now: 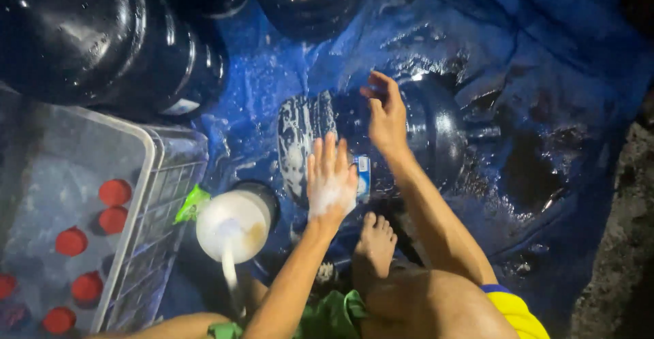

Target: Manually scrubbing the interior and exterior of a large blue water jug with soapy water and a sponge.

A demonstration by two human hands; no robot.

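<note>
Soapy left hand (332, 179) lies flat and right hand (385, 111) rests spread, both on the jug (422, 134): bulky, rigid, probably slippery; grip the neck.

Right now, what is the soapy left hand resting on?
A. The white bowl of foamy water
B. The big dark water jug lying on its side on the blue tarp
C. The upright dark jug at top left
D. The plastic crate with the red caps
B: the left hand, white with suds, lies flat on the sudsy water jug lying on the blue tarp, apart from the white bowl.
</note>
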